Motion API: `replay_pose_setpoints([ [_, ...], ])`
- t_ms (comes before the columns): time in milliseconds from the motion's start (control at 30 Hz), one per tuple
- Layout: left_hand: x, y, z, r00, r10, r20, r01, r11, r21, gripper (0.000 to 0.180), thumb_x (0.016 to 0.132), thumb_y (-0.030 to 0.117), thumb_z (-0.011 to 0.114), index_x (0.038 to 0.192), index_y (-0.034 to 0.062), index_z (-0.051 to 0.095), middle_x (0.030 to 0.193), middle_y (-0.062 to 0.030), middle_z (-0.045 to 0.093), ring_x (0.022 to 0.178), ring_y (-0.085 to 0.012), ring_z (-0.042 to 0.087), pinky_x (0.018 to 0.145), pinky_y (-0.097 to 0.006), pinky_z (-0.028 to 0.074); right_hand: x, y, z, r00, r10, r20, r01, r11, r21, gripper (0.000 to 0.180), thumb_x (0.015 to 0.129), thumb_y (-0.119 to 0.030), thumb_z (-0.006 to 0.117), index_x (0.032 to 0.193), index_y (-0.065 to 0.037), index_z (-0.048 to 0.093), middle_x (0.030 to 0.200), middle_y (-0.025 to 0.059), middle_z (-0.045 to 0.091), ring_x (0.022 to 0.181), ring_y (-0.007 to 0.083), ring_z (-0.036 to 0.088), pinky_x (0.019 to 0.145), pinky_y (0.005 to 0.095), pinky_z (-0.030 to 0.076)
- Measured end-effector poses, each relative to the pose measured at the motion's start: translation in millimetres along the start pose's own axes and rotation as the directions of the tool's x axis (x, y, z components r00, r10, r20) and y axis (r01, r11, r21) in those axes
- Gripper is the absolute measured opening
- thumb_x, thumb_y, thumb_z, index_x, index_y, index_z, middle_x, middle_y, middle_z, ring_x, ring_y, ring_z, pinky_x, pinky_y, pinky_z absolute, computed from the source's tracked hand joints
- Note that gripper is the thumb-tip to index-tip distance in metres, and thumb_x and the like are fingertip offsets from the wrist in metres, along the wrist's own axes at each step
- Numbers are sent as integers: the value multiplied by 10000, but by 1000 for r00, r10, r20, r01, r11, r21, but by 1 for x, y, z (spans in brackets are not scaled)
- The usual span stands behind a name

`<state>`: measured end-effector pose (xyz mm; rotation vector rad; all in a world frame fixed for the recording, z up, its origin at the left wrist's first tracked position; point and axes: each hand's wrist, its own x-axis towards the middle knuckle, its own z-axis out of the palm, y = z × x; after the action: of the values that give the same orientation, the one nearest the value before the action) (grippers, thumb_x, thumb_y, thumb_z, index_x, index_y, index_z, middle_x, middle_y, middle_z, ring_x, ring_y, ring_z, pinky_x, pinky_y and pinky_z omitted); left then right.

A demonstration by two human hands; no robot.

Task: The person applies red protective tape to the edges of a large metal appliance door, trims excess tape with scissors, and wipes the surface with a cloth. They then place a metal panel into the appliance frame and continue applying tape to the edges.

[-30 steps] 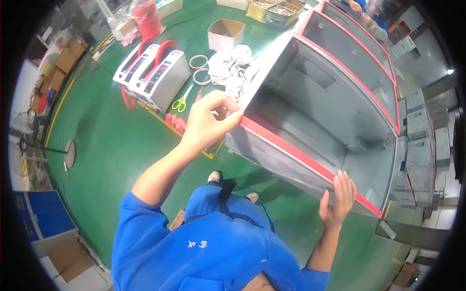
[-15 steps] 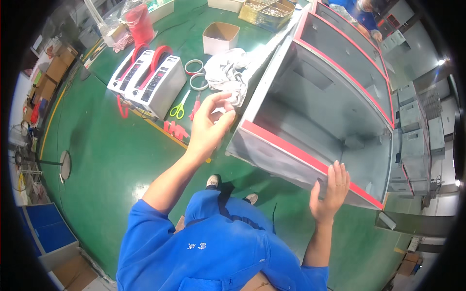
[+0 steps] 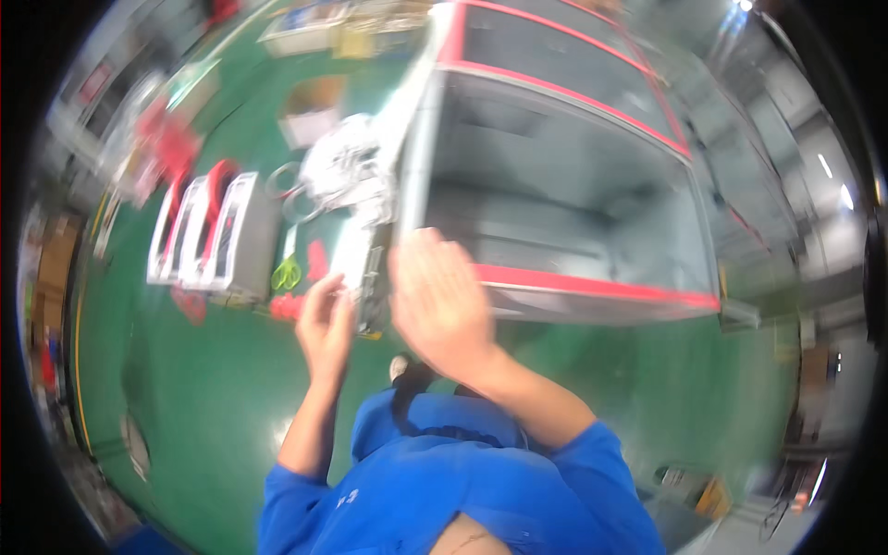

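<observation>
My right hand [image 3: 442, 296] is stretched flat, fingers extended, over the near left corner of a grey metal cabinet [image 3: 421, 139] lying with its open side up. Whether the palm touches the corner is hidden. Red tape [image 3: 592, 285] runs along the cabinet's near edge. To the left, my left hand [image 3: 326, 333] is raised with bent fingers and the thumb close to them. Blur hides whether anything is between them. Beside that hand are red tape pieces [image 3: 285, 307], a red-handled tool [image 3: 317, 259] and yellow-green scissors [image 3: 287, 271].
Two white tape dispensers [image 3: 242, 236] with red rolls stand at left. Beyond the scissors lie a tape ring [image 3: 282, 180] and a white rag [image 3: 347, 162], with a small open carton [image 3: 312, 120] behind. More red-edged compartments [image 3: 564, 51] extend beyond the cabinet's near one.
My right hand has gone from the middle of the red-taped edge to the cabinet's left corner. My left hand has come lower and nearer to me. The view has swung right and blurred.
</observation>
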<state>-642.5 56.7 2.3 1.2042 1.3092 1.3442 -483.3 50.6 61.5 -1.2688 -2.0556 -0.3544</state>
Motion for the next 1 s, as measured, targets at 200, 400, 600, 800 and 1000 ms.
replay_pose_setpoints([
  [200,15,37,26,765,599,234,-634,764,118,282,824,-15,465,1099,-64,500,1117,-163,518,1064,-269,477,909,-364,368,-25,15,-18,999,47,-19,-48,998,-34,472,731,-135,467,1159,64,461,1210,194,470,1168,301,429,991,406,324],
  [400,45,68,65,523,704,481,-822,565,68,270,828,38,496,1073,-73,523,947,-175,587,931,-291,551,853,-370,405,-78,74,-74,973,215,-82,-229,928,-295,399,743,-99,490,1122,27,504,1180,166,502,1113,282,483,957,393,373],
  [600,49,76,82,626,474,619,-721,654,229,294,821,44,519,1105,-36,528,827,-110,600,729,-191,581,682,-282,450,-118,122,-131,943,325,-66,-329,891,-314,407,760,-151,546,1130,13,502,1182,158,502,1144,288,454,983,414,336],
  [800,48,71,80,667,453,591,-712,621,327,282,892,142,434,1094,-30,532,868,-131,583,800,-232,565,716,-317,438,-157,216,-211,858,454,-240,-514,764,-390,338,783,-127,555,1105,-27,530,1096,137,540,1050,313,489,908,410,371],
  [1000,40,96,101,637,384,669,-765,426,483,262,839,52,466,1080,-23,533,950,-145,573,892,-271,553,770,-339,434,-184,294,-276,654,749,109,-755,654,40,174,779,-97,580,940,-40,612,1045,90,542,994,236,507,821,317,416],
])
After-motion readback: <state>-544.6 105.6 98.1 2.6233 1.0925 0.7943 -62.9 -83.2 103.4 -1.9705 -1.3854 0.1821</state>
